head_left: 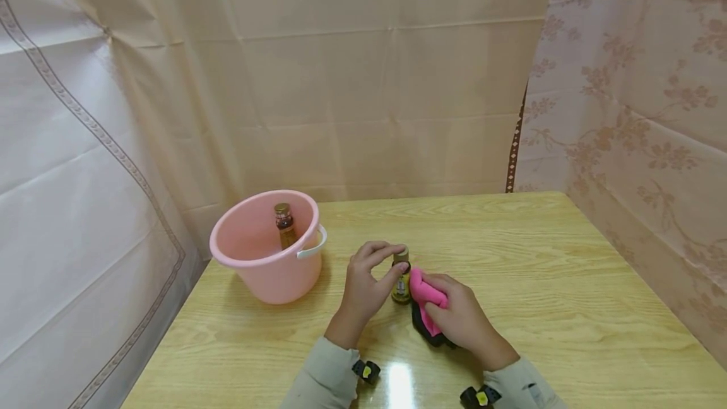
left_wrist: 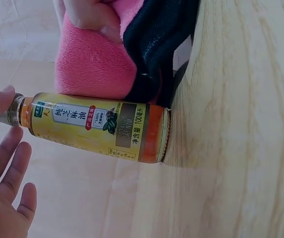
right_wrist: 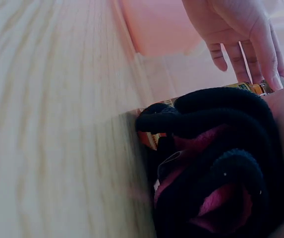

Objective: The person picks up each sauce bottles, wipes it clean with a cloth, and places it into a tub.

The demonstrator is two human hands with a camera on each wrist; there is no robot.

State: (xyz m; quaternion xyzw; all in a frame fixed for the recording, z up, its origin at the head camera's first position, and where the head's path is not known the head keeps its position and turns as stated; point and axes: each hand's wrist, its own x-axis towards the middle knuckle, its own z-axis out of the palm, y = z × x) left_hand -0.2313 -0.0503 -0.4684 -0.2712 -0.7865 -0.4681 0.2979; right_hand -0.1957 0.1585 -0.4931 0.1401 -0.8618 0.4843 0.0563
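A small glass bottle of sesame oil point(head_left: 401, 288) with a yellow label stands upright on the table. My left hand point(head_left: 365, 279) pinches it at the cap between thumb and fingers; in the left wrist view the other fingers spread away from the glass. Bunched in my right hand point(head_left: 461, 315) is a pink and black cloth point(head_left: 430, 298). Its pink side point(left_wrist: 94, 64) lies against the bottle's side in the left wrist view. Folds of the black side point(right_wrist: 221, 111) hide most of the bottle in the right wrist view.
On the left of the wooden table point(head_left: 511, 257) stands a pink bucket point(head_left: 281, 279) with a white handle point(head_left: 313, 245). Another bottle point(head_left: 285, 226) with a gold cap leans inside it. Beige curtains point(head_left: 363, 93) hang behind and at both sides.
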